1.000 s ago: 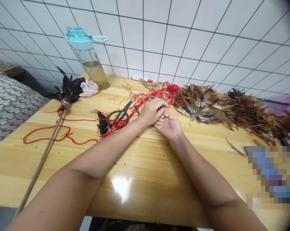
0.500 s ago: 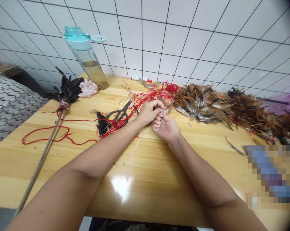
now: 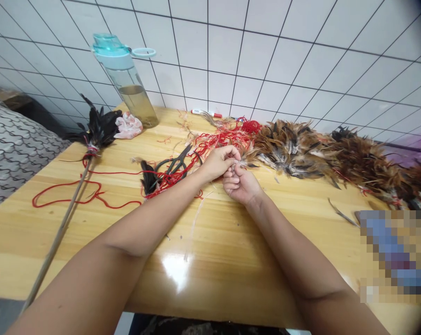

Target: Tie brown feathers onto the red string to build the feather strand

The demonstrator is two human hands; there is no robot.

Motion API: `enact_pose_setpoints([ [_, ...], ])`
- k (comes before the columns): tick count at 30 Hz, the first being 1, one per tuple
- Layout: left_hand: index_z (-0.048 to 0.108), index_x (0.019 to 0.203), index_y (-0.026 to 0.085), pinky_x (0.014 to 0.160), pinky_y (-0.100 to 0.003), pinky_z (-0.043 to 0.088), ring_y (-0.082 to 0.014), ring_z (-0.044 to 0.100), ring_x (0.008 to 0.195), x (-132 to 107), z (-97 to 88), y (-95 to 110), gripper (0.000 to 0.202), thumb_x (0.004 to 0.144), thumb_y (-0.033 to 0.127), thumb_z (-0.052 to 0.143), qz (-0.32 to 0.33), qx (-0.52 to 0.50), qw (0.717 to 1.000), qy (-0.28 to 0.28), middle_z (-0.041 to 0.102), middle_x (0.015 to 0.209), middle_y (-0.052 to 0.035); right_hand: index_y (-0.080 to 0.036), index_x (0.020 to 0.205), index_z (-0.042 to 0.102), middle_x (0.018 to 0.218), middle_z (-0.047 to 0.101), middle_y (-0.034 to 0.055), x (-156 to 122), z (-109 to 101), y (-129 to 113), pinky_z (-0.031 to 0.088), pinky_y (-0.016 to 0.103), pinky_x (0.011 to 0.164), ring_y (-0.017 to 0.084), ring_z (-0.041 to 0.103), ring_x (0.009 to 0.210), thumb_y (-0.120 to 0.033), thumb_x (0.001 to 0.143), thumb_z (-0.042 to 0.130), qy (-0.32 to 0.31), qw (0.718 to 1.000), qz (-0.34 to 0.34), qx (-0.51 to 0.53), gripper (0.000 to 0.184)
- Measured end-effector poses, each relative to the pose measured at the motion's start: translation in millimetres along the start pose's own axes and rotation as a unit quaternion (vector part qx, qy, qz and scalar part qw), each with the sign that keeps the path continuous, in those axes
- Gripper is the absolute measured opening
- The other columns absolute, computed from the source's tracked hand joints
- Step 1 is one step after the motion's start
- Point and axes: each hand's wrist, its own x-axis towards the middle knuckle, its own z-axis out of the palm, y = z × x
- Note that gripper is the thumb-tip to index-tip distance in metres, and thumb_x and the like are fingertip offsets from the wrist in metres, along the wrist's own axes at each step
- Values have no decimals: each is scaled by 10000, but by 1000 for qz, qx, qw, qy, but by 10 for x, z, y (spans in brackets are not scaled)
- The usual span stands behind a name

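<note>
My left hand (image 3: 220, 162) and my right hand (image 3: 243, 184) meet above the middle of the table, fingers closed in a pinch against each other. A small tuft of brown feathers (image 3: 248, 156) pokes out beyond the fingertips, its pale quill ends pinched between both hands. From below the hands a thin translucent strip (image 3: 193, 222) runs toward the table's front; whether the fingers hold its upper end is hidden. Left of my left hand lie black-handled scissors (image 3: 175, 165), tangled with red cord (image 3: 172, 183) and a small black feather bunch (image 3: 148, 178).
Brown feather bundles (image 3: 290, 149) line the right back. At left, a stick (image 3: 65, 218) carries a black feather head (image 3: 100, 128). Behind it stand a water bottle (image 3: 135, 100) and a pale scrunchie (image 3: 128, 125). A marker (image 3: 206, 113) lies by the tiled wall.
My right hand has shifted slightly right and its fingers have curled a little more. More of the feather tuft shows past the fingertips. The translucent strip is now more curved.
</note>
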Motion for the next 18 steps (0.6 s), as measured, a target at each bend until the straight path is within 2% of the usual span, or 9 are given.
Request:
enact_pose_setpoints([
  [4,559,797,180,432,-201,368,-62,456,423,-7,-8,-8,113,739,99,505,-4,1,1000,21,546,603,52,-173,695,418,521,432,-50,10,-5,14,153,97,322,16,221,348,-339,985,359,8,994,5,-108,339],
  [8,554,835,196,383,-195,314,-70,436,347,-8,-17,-21,128,767,110,490,-7,-8,1000,22,527,524,67,-167,697,450,513,456,-56,-9,-11,37,134,108,337,14,223,353,-268,927,477,13,979,-32,-201,253],
  [10,555,834,192,400,-194,328,-70,453,368,12,-39,-46,121,768,112,494,6,-10,1000,26,540,545,63,-164,694,462,513,461,-61,-29,-7,29,122,116,347,12,209,355,-252,897,511,16,969,-53,-239,227],
  [13,576,792,169,502,-202,395,-75,513,504,61,-105,-99,108,740,94,518,49,33,997,49,585,655,36,-171,677,474,509,455,-66,-52,-2,-25,118,145,362,20,206,365,-267,858,552,33,949,-105,-297,220],
  [15,597,761,157,588,-209,420,-86,538,600,87,-155,-128,138,718,57,511,80,101,990,59,601,690,22,-179,669,488,510,455,-64,-51,-14,-83,155,171,375,38,234,386,-281,838,569,61,919,-180,-346,213],
  [16,606,753,153,623,-213,424,-92,546,636,94,-176,-137,160,712,40,501,92,136,985,59,611,702,16,-183,663,498,513,456,-61,-43,-31,-115,187,184,389,49,258,403,-284,831,572,84,895,-228,-374,210],
  [18,622,744,151,665,-217,423,-100,557,680,95,-200,-147,200,708,12,482,112,195,973,42,632,729,6,-187,662,526,532,471,-50,-15,-86,-174,258,206,437,70,323,449,-281,818,577,141,826,-327,-437,190],
])
